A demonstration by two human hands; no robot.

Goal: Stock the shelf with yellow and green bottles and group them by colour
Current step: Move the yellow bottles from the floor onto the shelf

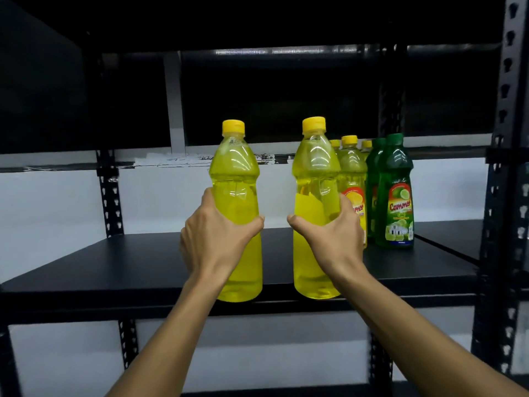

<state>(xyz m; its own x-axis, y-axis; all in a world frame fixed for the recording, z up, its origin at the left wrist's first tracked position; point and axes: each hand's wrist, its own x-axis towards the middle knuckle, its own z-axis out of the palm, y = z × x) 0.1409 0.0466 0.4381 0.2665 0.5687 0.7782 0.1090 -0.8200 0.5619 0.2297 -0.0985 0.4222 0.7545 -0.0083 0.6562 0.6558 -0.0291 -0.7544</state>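
Observation:
My left hand (213,239) grips an upright yellow bottle (236,179) with a yellow cap, its base at the front edge of the black shelf board (114,267). My right hand (332,236) grips a second yellow bottle (313,170) the same way, a little to the right. Behind that one stand several more yellow bottles (352,170) in a cluster. Directly right of them stand two green bottles (396,193) with lime labels. Whether the held bottles rest on the board or hover just above it is unclear.
Black perforated rack posts rise at the left (110,196) and at the right (499,167). Another shelf board (257,30) hangs overhead, and a lower board (286,392) shows at the bottom. A white wall (51,202) lies behind. The shelf board's left half is bare.

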